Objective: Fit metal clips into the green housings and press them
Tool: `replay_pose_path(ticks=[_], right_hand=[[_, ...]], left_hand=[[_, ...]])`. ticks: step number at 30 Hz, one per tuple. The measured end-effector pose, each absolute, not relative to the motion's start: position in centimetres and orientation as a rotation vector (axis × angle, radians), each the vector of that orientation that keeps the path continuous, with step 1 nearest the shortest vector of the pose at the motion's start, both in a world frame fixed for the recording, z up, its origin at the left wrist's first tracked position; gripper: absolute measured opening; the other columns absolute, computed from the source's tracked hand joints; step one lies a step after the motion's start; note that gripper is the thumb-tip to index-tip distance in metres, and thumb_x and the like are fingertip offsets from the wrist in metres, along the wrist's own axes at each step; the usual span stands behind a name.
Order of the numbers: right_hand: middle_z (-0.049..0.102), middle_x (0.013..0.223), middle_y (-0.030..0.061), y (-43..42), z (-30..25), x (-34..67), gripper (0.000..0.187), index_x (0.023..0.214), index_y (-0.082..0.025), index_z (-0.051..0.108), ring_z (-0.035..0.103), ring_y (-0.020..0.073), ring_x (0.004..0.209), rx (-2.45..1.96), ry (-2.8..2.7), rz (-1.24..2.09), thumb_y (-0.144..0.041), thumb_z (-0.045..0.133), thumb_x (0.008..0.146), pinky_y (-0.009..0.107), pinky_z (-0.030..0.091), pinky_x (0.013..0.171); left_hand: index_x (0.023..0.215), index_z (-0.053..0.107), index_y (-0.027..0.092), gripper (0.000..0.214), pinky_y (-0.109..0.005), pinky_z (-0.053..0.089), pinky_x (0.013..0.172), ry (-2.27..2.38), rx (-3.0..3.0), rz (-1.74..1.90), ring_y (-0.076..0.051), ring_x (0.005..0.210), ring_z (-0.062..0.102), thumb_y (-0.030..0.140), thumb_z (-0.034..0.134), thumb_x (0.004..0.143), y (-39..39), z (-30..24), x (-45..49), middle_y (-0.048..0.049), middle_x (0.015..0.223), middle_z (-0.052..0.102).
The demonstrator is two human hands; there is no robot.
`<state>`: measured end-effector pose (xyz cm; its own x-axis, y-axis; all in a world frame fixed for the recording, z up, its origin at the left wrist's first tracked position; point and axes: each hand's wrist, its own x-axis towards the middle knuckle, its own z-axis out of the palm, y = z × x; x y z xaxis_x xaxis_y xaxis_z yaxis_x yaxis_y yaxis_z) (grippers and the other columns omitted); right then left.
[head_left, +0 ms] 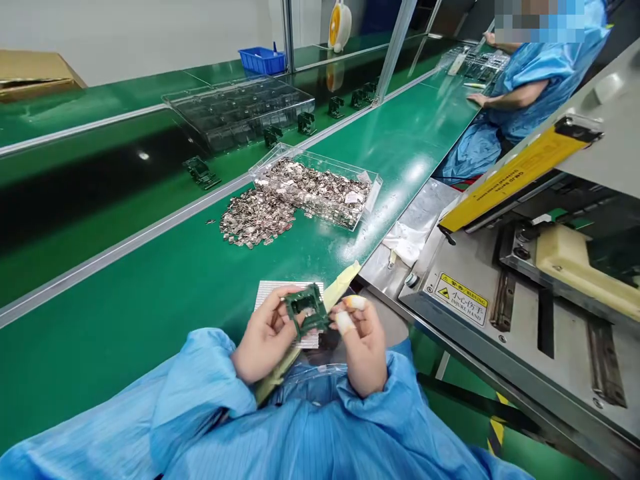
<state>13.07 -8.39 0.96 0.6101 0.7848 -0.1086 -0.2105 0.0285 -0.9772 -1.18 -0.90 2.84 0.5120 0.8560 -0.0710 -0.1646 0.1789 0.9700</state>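
My left hand grips a dark green square plastic frame between thumb and fingers, above a ribbed white pad. Close to the frame's right side is my right hand, its thumb and fingers closed together, with white finger cots on two fingers. Anything small pinched there is too hidden to make out. A pale yellow strip runs under the hands. Ahead, a heap of small shiny metal pieces lies beside a tilted clear plastic tray holding many more.
Several green plastic parts sit on the dark belt beyond the metal rail, near a clear blister tray. To my right stands a machine with a yellow bar. A co-worker in blue works farther up the bench.
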Motion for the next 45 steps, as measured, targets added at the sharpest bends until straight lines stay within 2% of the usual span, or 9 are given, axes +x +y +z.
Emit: replay_pose_path(ticks=[3, 8, 18, 23, 33, 35, 38, 42, 45], right_hand=[[0.068, 0.081, 0.0041, -9.1, -1.0, 14.9, 0.025, 0.091, -0.02, 0.066, 0.062, 0.0186, 0.076, -1.424, -0.599, 0.872, -0.04, 0.07, 0.076, 0.028, 0.051, 0.066], [0.062, 0.061, 0.0003, -8.9, -2.9, 14.3, 0.03, 0.065, -0.018, 0.064, 0.054, 0.0137, 0.057, -1.284, -0.882, 1.288, -0.045, 0.072, 0.075, 0.025, 0.045, 0.056], [0.055, 0.059, -0.0003, -9.0, -4.1, 12.8, 0.038, 0.064, -0.02, 0.058, 0.048, 0.0138, 0.055, -1.284, -0.972, 1.128, -0.051, 0.054, 0.086, 0.026, 0.041, 0.052], [0.05, 0.058, -0.0005, -9.3, -5.2, 13.7, 0.04, 0.055, -0.022, 0.052, 0.045, 0.0152, 0.057, -1.328, -1.132, 1.032, -0.049, 0.057, 0.083, 0.028, 0.038, 0.056], [0.061, 0.059, -0.0006, -9.3, -4.9, 16.3, 0.017, 0.065, -0.023, 0.063, 0.053, 0.0151, 0.052, -1.579, -1.271, 0.96, -0.023, 0.057, 0.08, 0.025, 0.039, 0.049], [0.063, 0.06, -0.0022, -9.4, -4.3, 16.7, 0.011, 0.08, -0.024, 0.068, 0.055, 0.0153, 0.049, -1.611, -1.272, 0.953, -0.019, 0.058, 0.078, 0.024, 0.04, 0.047], [0.067, 0.062, -0.0042, -10.0, -3.1, 17.3, 0.029, 0.105, -0.026, 0.064, 0.061, 0.0168, 0.049, -1.66, -1.238, 0.966, -0.018, 0.061, 0.077, 0.025, 0.046, 0.048], [0.071, 0.068, 0.0005, -10.3, -0.2, 18.2, 0.007, 0.085, -0.022, 0.064, 0.069, 0.0191, 0.058, -1.617, -1.063, 0.935, -0.027, 0.067, 0.081, 0.027, 0.055, 0.052], [0.071, 0.067, 0.0016, -9.6, 2.1, 18.2, 0.008, 0.08, -0.02, 0.068, 0.07, 0.0186, 0.056, -1.531, -1.011, 0.865, -0.028, 0.071, 0.079, 0.026, 0.057, 0.052]], left_hand=[[0.113, 0.048, 0.022, 0.042, -0.021, 0.057, 0.06, 0.742, 1.176, 0.85, -0.013, 0.068, 0.069, 0.033, 0.073, 0.08, 1.1, 2.3, -1.4, -0.0017, 0.091, 0.068], [0.116, 0.048, 0.019, 0.048, -0.028, 0.058, 0.074, 0.749, 1.273, 0.82, -0.017, 0.083, 0.07, 0.039, 0.072, 0.079, 3.5, 1.2, -0.3, -0.0041, 0.094, 0.069], [0.119, 0.05, 0.017, 0.042, -0.021, 0.055, 0.07, 0.722, 1.372, 0.729, -0.012, 0.078, 0.066, 0.029, 0.068, 0.083, 3.4, 1.6, 1.0, -0.0051, 0.099, 0.067], [0.122, 0.05, 0.016, 0.042, -0.021, 0.055, 0.067, 0.741, 1.372, 0.719, -0.012, 0.072, 0.066, 0.028, 0.066, 0.085, 3.6, 1.3, 0.7, -0.0042, 0.09, 0.067], [0.117, 0.047, 0.018, 0.048, -0.024, 0.058, 0.064, 0.703, 1.186, 0.737, -0.014, 0.072, 0.068, 0.036, 0.072, 0.08, 3.7, 1.6, 0.5, -0.0029, 0.088, 0.068], [0.116, 0.046, 0.019, 0.049, -0.024, 0.058, 0.064, 0.696, 1.156, 0.735, -0.014, 0.071, 0.068, 0.036, 0.073, 0.079, 3.7, 1.6, 0.5, -0.0021, 0.086, 0.067], [0.115, 0.048, 0.019, 0.049, -0.025, 0.057, 0.064, 0.689, 1.121, 0.776, -0.014, 0.07, 0.067, 0.036, 0.075, 0.078, 3.6, 1.6, 0.5, -0.001, 0.087, 0.067], [0.116, 0.049, 0.019, 0.047, -0.024, 0.056, 0.066, 0.657, 1.082, 0.833, -0.014, 0.074, 0.067, 0.034, 0.074, 0.079, 3.1, 1.2, 0.6, -0.0017, 0.088, 0.066], [0.119, 0.049, 0.019, 0.046, -0.026, 0.055, 0.071, 0.619, 1.095, 0.854, -0.014, 0.077, 0.068, 0.032, 0.071, 0.081, 2.7, 1.1, 0.6, -0.0038, 0.091, 0.067]])
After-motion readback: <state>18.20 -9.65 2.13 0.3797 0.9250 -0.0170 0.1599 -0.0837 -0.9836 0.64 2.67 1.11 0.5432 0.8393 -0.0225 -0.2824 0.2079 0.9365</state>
